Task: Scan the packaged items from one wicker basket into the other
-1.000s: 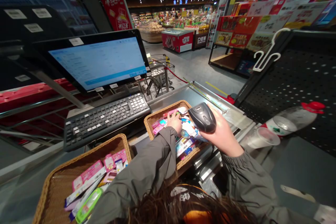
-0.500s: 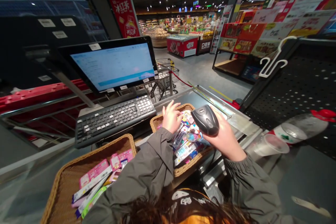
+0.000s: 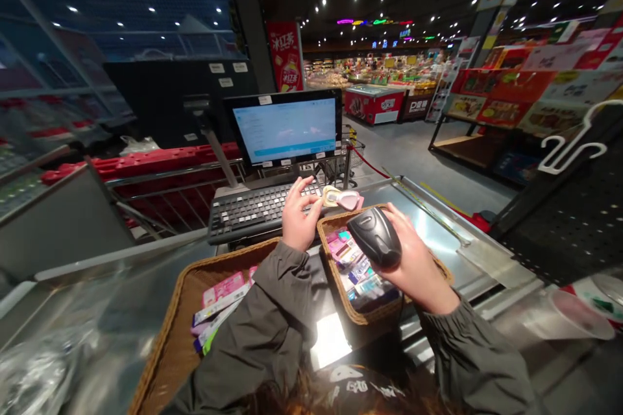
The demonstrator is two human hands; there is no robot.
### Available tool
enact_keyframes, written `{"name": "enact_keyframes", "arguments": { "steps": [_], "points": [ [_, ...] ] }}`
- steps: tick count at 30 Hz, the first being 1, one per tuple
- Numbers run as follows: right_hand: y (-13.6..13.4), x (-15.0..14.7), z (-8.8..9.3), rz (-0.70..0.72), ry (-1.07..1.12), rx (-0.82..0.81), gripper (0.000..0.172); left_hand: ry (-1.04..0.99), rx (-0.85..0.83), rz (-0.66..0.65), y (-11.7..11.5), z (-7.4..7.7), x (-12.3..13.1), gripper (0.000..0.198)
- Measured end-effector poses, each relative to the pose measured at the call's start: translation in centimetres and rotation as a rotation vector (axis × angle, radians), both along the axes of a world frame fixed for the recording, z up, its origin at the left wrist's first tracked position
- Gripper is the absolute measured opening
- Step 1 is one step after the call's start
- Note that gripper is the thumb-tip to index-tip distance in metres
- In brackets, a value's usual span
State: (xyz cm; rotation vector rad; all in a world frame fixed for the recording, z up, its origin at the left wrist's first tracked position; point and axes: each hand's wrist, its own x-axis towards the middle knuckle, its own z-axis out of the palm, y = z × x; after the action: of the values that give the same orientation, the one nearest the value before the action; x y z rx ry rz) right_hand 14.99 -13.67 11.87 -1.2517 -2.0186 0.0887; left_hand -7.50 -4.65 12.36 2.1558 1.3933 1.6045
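My right hand (image 3: pixel 418 266) is wrapped round a black handheld barcode scanner (image 3: pixel 376 237), which is above the right wicker basket (image 3: pixel 360 318). Small packaged goods (image 3: pixel 357 269) in pink, white and blue lie in that basket. Over the basket's far left corner, my left hand (image 3: pixel 300 214) pinches a small flat pink-and-cream item (image 3: pixel 343 198) between thumb and finger; its kind is unclear. A second wicker basket (image 3: pixel 170 311) stands to the left, partly behind my left sleeve, with pink boxes (image 3: pixel 222 290) and thin packets inside.
Behind my left hand are a black keyboard (image 3: pixel 253 211) and a lit monitor (image 3: pixel 287 130) on the metal counter (image 3: pixel 121 298). Clear plastic (image 3: pixel 39 369) lies at the front left. A plastic cup (image 3: pixel 567 314) and a white hanger (image 3: pixel 569 146) are at the right.
My left hand has come up out of the right basket with the small pink-and-cream item. The scanner stays in my right hand. The view has swung left.
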Motion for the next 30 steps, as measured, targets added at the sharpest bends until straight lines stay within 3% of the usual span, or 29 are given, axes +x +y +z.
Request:
{"name": "enact_keyframes", "arguments": {
  "steps": [7, 14, 30],
  "points": [
    [0.6, -5.0, 1.0, 0.063, -0.09, -0.002, 0.06, 0.034, 0.006, 0.158, -2.2, 0.5, -3.9, 0.017],
    [0.4, -8.2, 1.4, 0.096, -0.14, -0.031, 0.054, 0.131, 0.072, 0.254, -4.2, 1.1, -6.5, 0.019],
    [-0.6, -10.7, 1.6, 0.155, -0.166, -0.051, 0.06, 0.116, 0.019, 0.266, -5.4, 0.8, -9.2, 0.02]
  ]
}}
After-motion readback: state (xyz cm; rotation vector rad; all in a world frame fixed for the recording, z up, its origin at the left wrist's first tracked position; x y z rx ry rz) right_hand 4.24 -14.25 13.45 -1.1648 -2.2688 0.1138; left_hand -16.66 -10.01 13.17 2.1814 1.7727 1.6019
